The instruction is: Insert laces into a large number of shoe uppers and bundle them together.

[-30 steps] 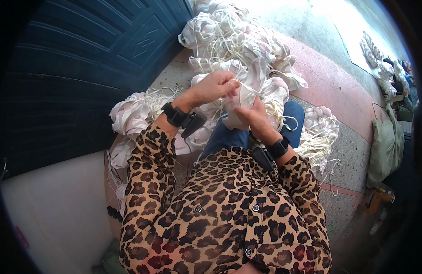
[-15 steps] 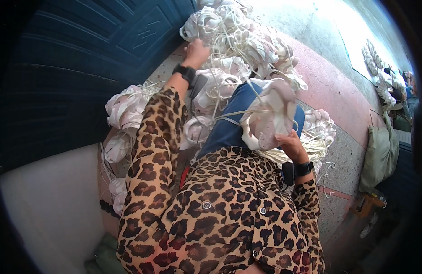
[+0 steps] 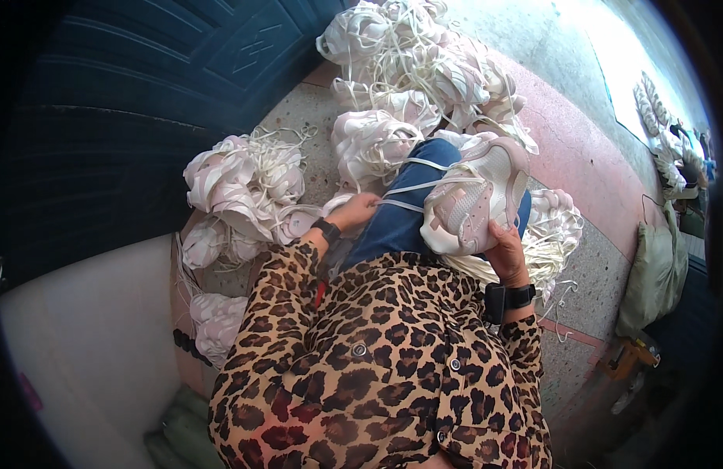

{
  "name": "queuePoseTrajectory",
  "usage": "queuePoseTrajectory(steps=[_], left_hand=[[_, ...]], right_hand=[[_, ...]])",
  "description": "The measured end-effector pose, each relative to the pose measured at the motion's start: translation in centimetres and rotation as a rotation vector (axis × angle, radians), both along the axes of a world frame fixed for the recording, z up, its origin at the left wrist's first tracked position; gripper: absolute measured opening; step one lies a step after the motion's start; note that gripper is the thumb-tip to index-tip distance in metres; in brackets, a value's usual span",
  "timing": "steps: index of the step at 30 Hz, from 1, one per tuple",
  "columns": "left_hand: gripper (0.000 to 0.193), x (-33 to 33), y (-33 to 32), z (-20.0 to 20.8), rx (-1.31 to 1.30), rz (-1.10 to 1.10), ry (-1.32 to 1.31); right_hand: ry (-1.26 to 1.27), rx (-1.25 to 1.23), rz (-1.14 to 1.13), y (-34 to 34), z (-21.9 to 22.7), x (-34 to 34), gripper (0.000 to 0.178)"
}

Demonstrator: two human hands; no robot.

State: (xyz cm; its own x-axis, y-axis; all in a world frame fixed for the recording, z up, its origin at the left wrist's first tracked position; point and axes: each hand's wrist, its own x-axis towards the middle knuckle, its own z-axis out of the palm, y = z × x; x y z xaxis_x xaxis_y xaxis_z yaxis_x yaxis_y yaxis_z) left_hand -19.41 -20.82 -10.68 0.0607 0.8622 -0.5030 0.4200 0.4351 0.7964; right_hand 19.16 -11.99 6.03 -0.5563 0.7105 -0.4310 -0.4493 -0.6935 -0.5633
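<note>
A white and pale pink shoe upper rests over my thigh in blue jeans. My right hand grips its near right edge. White laces run from it leftward across the jeans. At their other end my left hand pinches the lace ends between thumb and fingers. Just beyond my knee lies a bundle of similar shoe uppers, and a large heap of uppers with tangled laces sits farther off.
Another pile of uppers lies left near the dark blue door. More laces and uppers lie right of my leg. A green sack stands at the right, with an orange-brown object on the floor by it.
My left hand has come back from the far heap toward my lap, drawing the laces out leftward. The upper in my right hand has turned, so its mesh and lacing now show.
</note>
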Motion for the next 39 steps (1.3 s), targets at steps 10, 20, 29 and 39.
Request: queuePoseTrajectory(steps=[10, 20, 29, 39], left_hand=[[0.018, -3.5, 9.2, 17.9, 0.67, -0.184, 0.785], [0.03, 14.1, 8.2, 21.3, 0.432, -0.383, 0.173], [0.062, 16.9, 11.7, 16.5, 0.085, -0.222, 0.205], [0.04, 19.8, 9.6, 19.0, 0.228, -0.367, 0.666]], right_hand=[[0.119, -0.06, -0.065, -2.2, -0.8, 0.9, 0.056], [0.255, -0.23, -0.383, 1.0, -11.0, 8.6, 0.048], [0.227, -0.142, -0.381, 2.4, -6.4, 5.3, 0.047], [-0.349, -0.459, -0.212, -2.5, -4.0, 6.2, 0.074]])
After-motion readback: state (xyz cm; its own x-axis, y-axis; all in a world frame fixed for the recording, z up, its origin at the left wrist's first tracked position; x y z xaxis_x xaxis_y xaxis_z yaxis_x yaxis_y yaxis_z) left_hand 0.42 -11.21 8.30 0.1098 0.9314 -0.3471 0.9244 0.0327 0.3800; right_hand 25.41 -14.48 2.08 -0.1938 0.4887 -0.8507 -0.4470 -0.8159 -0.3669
